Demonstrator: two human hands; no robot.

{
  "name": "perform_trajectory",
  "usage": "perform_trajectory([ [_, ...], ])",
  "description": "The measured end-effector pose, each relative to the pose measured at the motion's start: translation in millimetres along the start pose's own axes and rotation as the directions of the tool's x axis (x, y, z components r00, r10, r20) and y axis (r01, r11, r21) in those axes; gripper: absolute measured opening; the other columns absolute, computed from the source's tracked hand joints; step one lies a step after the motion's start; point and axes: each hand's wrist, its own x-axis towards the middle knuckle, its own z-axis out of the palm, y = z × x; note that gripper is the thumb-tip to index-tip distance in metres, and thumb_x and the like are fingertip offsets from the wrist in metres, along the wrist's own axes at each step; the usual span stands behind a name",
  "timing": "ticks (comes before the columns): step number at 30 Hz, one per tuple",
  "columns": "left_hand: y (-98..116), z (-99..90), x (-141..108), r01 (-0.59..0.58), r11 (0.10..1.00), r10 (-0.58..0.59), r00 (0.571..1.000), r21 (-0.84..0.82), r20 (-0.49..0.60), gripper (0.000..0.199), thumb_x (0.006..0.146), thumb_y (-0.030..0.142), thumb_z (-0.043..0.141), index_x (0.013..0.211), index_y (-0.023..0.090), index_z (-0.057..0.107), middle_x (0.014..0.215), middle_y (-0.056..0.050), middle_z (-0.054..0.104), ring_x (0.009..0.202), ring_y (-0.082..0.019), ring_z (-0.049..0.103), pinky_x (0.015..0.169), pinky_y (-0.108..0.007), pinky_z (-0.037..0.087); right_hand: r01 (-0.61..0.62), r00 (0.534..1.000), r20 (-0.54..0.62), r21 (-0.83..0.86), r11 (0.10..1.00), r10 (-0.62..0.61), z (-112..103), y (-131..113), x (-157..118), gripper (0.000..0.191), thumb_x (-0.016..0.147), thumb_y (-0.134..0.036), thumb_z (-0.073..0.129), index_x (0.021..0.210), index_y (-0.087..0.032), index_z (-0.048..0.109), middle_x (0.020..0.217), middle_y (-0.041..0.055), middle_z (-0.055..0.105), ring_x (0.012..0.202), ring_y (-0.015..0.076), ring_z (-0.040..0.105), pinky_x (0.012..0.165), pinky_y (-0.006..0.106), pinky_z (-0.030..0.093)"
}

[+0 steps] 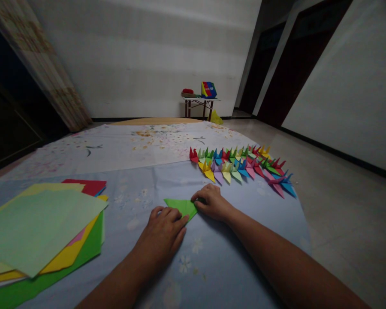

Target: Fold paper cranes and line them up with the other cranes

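A small green origami paper, folded into a triangle, lies on the blue flowered cloth. My left hand rests over its left and lower part, fingers curled and thumb at the near edge, hiding some of the paper. At the right corner, my right hand pinches the paper between thumb and bent fingers. Rows of folded paper cranes in many colours stand just beyond my right hand. To the left of my hands lies a loose stack of coloured paper sheets, with a pale green sheet on top.
The round table is covered by a blue cloth and a white flowered cloth. Behind it, against the wall, a small table bears a colourful box and a red object. A curtain hangs at left.
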Motion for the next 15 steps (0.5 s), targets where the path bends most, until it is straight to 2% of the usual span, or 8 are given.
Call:
perform_trajectory([
  [6,-10,2.1,0,-0.028,0.998,0.029,0.999,-0.06,0.015,0.04,0.079,0.012,0.047,0.114,0.028,0.056,0.098,-0.004,0.058,0.096,-0.022,0.048,0.089,-0.044,0.031,0.013,1.0,-0.004,-0.021,1.0,-0.013,3,3,0,0.019,0.077,-0.022,0.054,0.09,-0.025,0.067,0.079,0.0025,0.063,0.091,0.0202,0.046,0.084,0.036,0.025],
  [10,-13,2.4,-2,-0.044,0.996,0.045,0.999,-0.079,0.014,0.044,0.079,0.01,0.045,0.119,0.029,0.052,0.1,-0.003,0.057,0.098,-0.021,0.047,0.091,-0.043,0.03,0.018,1.0,-0.004,-0.031,0.999,-0.018,4,4,1,0.019,0.076,-0.022,0.055,0.09,-0.024,0.067,0.079,0.0027,0.063,0.09,0.0201,0.045,0.083,0.036,0.025],
  [15,-9,-0.6,-4,-0.074,0.997,0.074,0.996,-0.021,0.042,0.05,0.079,0.012,0.046,0.124,0.033,0.047,0.104,-0.003,0.056,0.099,-0.022,0.045,0.092,-0.045,0.029,0.021,1.0,-0.001,-0.027,0.999,-0.021,5,5,1,0.019,0.077,-0.023,0.055,0.092,-0.025,0.066,0.08,0.0025,0.063,0.091,0.0199,0.045,0.083,0.035,0.024],
])
